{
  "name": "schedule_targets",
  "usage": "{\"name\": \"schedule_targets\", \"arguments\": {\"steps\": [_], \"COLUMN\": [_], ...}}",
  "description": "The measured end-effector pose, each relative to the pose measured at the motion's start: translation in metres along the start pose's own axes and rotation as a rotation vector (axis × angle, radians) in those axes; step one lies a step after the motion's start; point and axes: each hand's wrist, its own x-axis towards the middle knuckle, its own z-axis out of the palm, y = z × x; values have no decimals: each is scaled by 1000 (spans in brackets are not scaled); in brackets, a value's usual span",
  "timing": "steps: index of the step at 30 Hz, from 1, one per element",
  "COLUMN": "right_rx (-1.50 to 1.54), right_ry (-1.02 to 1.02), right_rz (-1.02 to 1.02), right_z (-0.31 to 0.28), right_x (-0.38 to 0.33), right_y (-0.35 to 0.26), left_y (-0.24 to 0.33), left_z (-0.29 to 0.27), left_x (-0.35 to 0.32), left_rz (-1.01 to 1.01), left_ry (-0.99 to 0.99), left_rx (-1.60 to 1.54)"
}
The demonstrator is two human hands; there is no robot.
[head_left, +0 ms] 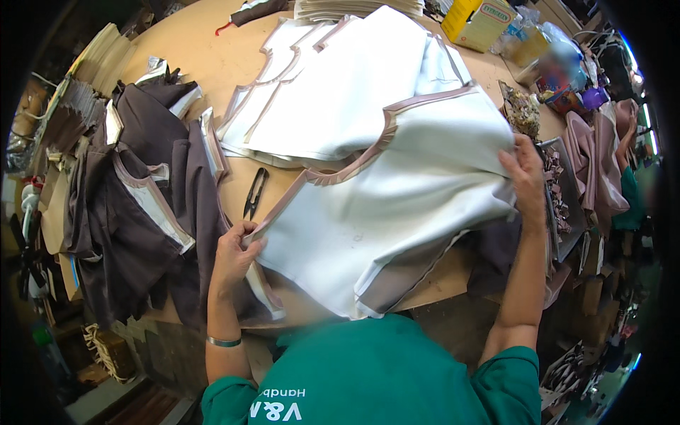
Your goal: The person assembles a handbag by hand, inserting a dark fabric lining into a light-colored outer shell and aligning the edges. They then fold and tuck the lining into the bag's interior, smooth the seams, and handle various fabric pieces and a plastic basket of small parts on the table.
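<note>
A large white-backed panel (418,170) with mauve-brown edging and a curved cutout is stretched between my two hands over the table. My left hand (237,251) pinches its near left corner. My right hand (525,173) grips its right edge, where the material bunches into folds. The panel's near edge droops and turns up a strip of brown face. Beneath and beyond it lies a stack of similar white panels (304,120) with notched, edged corners. Black thread snips (256,193) rest on the table just beyond my left hand.
Dark brown panels (152,205) are heaped at the left and hang over the table edge. A yellow box (478,25) stands at the far right. Scraps fill a grey tray (563,205) at right, with mauve material (595,159) beyond. Stacked sheets (99,60) stand at far left.
</note>
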Motion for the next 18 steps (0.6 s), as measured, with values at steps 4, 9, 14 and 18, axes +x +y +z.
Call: {"name": "schedule_targets", "arguments": {"steps": [4,9,14,18], "right_rx": [152,299,136,462], "right_ry": [5,7,-7,-16], "right_rz": [-17,57,184,330], "right_z": [-25,-31,-3,24], "right_x": [-8,-11,6,-3], "right_y": [-48,-58,16,54], "left_y": [51,91,49,80], "left_z": [-23,-64,-80,-81], "left_x": [5,32,104,119], "left_rz": [111,259,313,377], "left_ry": [48,36,-19,-130], "left_rx": [-121,-105,-96,33]}}
